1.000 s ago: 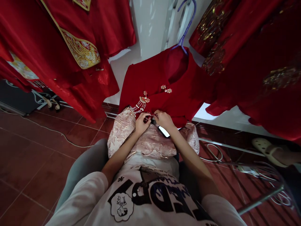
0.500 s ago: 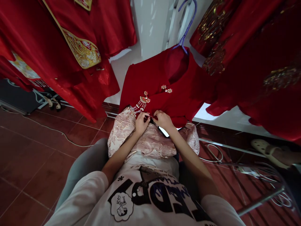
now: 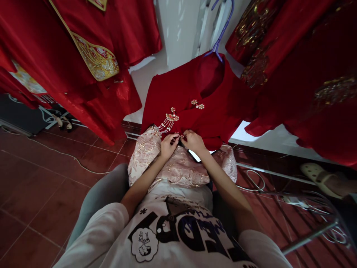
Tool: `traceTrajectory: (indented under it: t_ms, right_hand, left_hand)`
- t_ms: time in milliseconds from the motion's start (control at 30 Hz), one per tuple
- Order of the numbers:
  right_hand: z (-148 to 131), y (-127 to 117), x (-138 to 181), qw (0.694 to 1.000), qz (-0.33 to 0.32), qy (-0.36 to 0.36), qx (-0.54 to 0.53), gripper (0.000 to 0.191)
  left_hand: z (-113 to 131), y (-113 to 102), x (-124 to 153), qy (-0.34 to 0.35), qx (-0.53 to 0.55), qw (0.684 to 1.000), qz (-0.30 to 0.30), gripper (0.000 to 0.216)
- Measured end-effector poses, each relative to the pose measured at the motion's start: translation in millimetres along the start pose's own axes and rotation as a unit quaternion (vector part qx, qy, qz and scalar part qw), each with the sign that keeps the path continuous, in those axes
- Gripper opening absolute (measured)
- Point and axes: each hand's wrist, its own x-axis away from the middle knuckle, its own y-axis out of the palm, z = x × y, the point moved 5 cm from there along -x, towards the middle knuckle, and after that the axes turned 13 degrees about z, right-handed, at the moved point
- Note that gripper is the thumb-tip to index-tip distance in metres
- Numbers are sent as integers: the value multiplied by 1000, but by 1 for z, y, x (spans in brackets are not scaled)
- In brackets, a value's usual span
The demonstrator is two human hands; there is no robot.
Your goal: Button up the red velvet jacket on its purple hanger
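Both hands have crept slightly up the cloth since a second ago, and the dark gap that showed between them has closed. Now the left hand [image 3: 168, 144] and the right hand [image 3: 193, 142] meet at the lower edge of the red jacket [image 3: 192, 93], fingertips pinched together on a small clasp [image 3: 180, 137] at the hem; how firmly they grip it cannot be told. Just above the left hand dangles a tasselled gold ornament [image 3: 168, 121], and higher up sit two pearl buttons [image 3: 198, 104]. The jacket hangs from a purple hanger [image 3: 221, 31], its hem lying over pink brocade fabric [image 3: 178, 167] on the person's lap. A phone [image 3: 194, 155] peeks out under the right wrist. Around hang red embroidered garments [image 3: 83, 56] against a white wall [image 3: 178, 33], above a brown tiled floor [image 3: 41, 178].
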Motion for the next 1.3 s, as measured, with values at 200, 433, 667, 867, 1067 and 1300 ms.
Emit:
traceTrajectory:
  t_ms: [200, 433, 667, 867, 1067, 1300]
  right_hand:
    - [0, -1, 0, 1000, 0, 0, 1, 30]
    - [1, 0, -1, 1000, -1, 4, -1, 28]
    - [0, -2, 0, 1000, -4, 3, 2, 30]
    - [0, -2, 0, 1000, -5, 1, 4, 30]
    - [0, -2, 0, 1000, -5, -3, 5, 29]
    - [1, -3, 0, 1000, -7, -17, 4, 29]
  left_hand:
    - [-1, 0, -2, -18, -15, 1000, -3, 12]
    - [2, 0, -2, -16, -16, 1000, -9, 17]
    - [7, 0, -2, -4, 8, 1000, -18, 17]
    - [4, 0, -1, -5, 8, 1000, -6, 11]
    - [5, -1, -1, 8, 18, 1000, 6, 12]
    - [10, -4, -4, 29, 9, 999, 21, 9]
